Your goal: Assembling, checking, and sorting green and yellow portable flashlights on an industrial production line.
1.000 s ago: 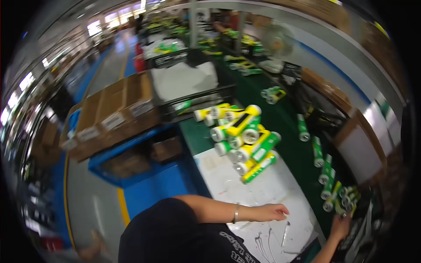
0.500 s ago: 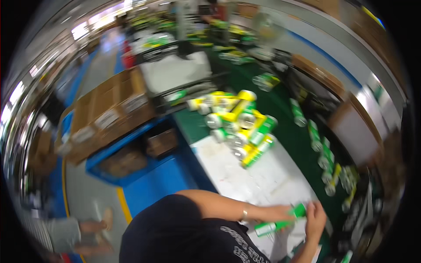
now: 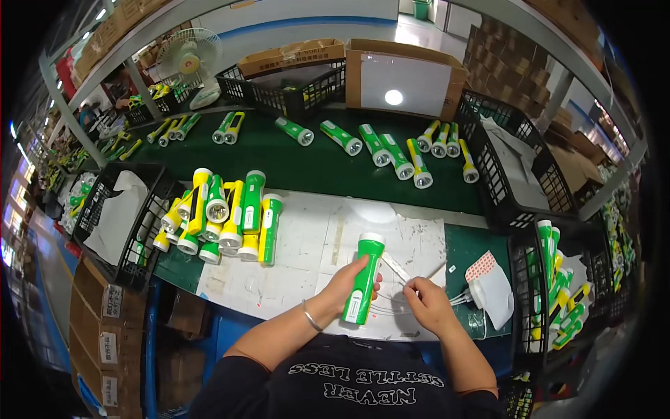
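Note:
My left hand (image 3: 349, 281) is wrapped round a green flashlight (image 3: 364, 283) with a white head ring and a pale switch plate. It is held over the white work surface, its head pointing away from me. My right hand (image 3: 428, 305) is closed beside it, fingertips pinched on a thin whitish strip (image 3: 396, 268) whose kind I cannot make out. Thin white cables (image 3: 457, 300) run behind that hand to a white object on the right. A heap of green and yellow flashlights (image 3: 227, 216) lies left of my hands.
More flashlights (image 3: 377, 145) lie along the green belt (image 3: 293, 164). Black crates stand left (image 3: 157, 185) and right (image 3: 527, 279), the right one holding flashlights. A cardboard box (image 3: 356, 73) at the back has a white panel (image 3: 419, 87) with a bright round light spot.
My view has swung to face the bench and belt squarely. The left hand now holds the flashlight with its head pointing away; the right hand is apart from it, pinching the whitish strip.

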{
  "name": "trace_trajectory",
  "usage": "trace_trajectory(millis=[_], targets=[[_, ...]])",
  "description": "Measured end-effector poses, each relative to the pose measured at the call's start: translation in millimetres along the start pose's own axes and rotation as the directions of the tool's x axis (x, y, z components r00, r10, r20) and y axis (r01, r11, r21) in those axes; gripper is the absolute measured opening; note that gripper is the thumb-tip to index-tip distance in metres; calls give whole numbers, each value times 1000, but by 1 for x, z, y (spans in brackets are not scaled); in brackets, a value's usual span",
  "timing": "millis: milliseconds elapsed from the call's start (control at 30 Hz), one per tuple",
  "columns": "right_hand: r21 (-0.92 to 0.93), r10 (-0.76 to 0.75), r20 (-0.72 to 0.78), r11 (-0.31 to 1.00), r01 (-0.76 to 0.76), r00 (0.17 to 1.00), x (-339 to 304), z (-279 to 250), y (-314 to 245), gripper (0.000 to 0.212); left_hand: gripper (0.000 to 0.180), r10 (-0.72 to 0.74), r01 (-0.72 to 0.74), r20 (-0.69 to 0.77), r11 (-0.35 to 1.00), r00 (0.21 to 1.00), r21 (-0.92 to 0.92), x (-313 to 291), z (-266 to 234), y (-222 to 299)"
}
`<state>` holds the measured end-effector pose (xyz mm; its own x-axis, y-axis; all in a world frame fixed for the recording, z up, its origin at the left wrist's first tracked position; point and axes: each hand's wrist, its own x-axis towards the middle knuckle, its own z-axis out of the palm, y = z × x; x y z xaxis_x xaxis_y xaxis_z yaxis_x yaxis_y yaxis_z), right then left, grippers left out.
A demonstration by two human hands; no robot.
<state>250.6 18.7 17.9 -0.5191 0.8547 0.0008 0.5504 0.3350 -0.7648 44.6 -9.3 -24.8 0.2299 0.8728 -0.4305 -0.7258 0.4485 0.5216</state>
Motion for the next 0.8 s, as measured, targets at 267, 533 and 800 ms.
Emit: trace_trajectory(millis=[267, 533, 800], targets=[[-359, -467, -73, 837, 413, 881, 2, 17, -30, 10, 32, 210, -214, 43, 943, 977, 256, -5, 10, 3], [-478, -595, 106, 672, 566, 796, 6, 29, -36, 14, 44, 400, -410, 140, 741, 906, 533, -8, 2, -7], [-244, -678, 105, 692, 679, 728, -23, 42, -38, 28, 63, 303, -287, -45, 933, 952, 215, -11, -1, 17]])
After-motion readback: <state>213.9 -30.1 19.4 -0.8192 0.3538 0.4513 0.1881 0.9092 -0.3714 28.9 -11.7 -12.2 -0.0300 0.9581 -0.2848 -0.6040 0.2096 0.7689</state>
